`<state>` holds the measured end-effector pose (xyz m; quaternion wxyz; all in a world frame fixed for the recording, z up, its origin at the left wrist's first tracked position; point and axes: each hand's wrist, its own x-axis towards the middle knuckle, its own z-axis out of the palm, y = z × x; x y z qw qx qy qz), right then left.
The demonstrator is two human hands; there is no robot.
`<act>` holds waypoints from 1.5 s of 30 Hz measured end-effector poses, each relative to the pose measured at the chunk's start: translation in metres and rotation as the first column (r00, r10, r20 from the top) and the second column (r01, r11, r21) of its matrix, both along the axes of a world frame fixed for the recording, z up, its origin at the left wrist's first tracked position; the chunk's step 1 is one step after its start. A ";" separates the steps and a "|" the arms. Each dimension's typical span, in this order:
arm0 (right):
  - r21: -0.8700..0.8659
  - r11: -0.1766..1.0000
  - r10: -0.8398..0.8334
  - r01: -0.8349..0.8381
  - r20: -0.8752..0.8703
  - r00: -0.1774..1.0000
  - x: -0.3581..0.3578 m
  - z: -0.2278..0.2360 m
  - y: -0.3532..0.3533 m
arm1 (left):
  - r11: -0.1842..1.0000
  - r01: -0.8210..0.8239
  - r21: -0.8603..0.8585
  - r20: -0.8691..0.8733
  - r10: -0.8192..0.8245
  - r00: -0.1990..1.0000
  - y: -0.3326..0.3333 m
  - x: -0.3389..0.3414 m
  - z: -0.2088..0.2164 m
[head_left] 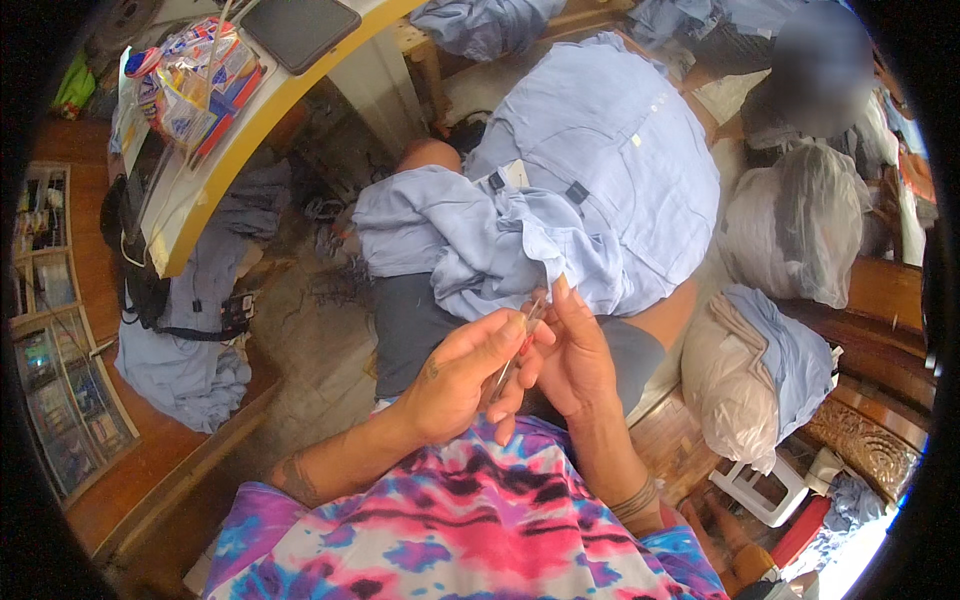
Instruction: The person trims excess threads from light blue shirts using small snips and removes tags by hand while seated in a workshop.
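Observation:
A light blue garment (440, 225) lies bunched over my lap, its loose edge reaching my fingers. My left hand (465, 370) is closed around a slim metal tool (506, 377) that looks like thread snips, its tip pointing up at the cloth edge. Close beside it, my right hand (578, 365) pinches the garment's edge between thumb and finger. The fingers of both hands nearly touch, and they partly hide the tool. Small black clips and a white tag show on the cloth.
Beyond my knees rests a large rounded light blue cloth pile (610, 150). Full plastic bags (800, 220) stand at the right, near a white stool (760, 490). A yellow-edged table (330, 50) at upper left carries a snack packet (195, 85). Another person (820, 70) sits at upper right.

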<state>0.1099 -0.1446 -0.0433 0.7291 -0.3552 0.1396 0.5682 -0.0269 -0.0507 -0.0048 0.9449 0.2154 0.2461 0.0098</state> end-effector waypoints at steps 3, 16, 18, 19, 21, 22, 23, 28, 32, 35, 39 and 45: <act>0.010 1.000 0.011 -0.011 -0.024 1.000 0.000 -0.002 -0.001 | 1.000 -0.013 -0.009 0.004 0.013 1.000 0.000 -0.001 -0.001; 0.009 1.000 0.019 -0.019 -0.016 1.000 -0.003 -0.006 0.002 | 0.997 -0.048 -0.057 0.022 0.049 0.999 -0.001 -0.007 -0.006; -0.003 1.000 0.025 -0.025 -0.007 1.000 -0.003 -0.007 0.002 | 0.997 -0.055 -0.063 0.030 0.057 0.998 -0.001 -0.006 -0.007; -0.002 0.999 0.032 -0.032 -0.015 0.999 -0.002 -0.007 0.001 | 0.996 -0.056 -0.063 0.031 0.058 0.998 -0.002 -0.005 -0.006; -0.006 0.999 0.050 -0.051 -0.026 0.998 -0.001 -0.008 0.001 | 0.996 -0.061 -0.063 0.028 0.063 0.998 -0.002 -0.004 -0.007; -0.005 0.999 0.053 -0.053 -0.026 0.998 -0.002 -0.008 0.002 | 0.996 -0.065 -0.067 0.029 0.067 0.997 -0.002 -0.005 -0.007; -0.003 0.998 0.055 -0.055 -0.025 0.998 -0.002 -0.008 0.002 | 0.996 -0.066 -0.061 0.024 0.067 0.997 -0.001 -0.006 -0.007; 0.000 0.999 0.040 -0.040 -0.018 0.999 -0.006 -0.007 0.007 | 0.998 -0.064 -0.004 0.007 0.064 0.998 -0.002 -0.007 -0.008; 0.016 0.999 0.046 -0.045 -0.041 0.998 -0.006 -0.008 0.009 | 0.996 -0.093 -0.012 0.005 0.093 0.996 -0.002 -0.006 -0.010; 0.022 0.998 0.054 -0.053 -0.062 0.997 -0.006 -0.013 0.010 | 0.995 -0.099 -0.012 0.002 0.099 0.995 -0.001 -0.006 -0.010; 0.031 0.999 0.045 -0.043 -0.072 0.996 -0.005 -0.014 0.011 | 0.995 -0.095 -0.006 0.017 0.095 0.995 0.001 -0.006 -0.012; 0.023 0.999 0.029 -0.028 -0.071 0.997 -0.006 -0.014 0.015 | 0.994 -0.109 -0.017 0.037 0.110 0.993 0.002 -0.006 -0.015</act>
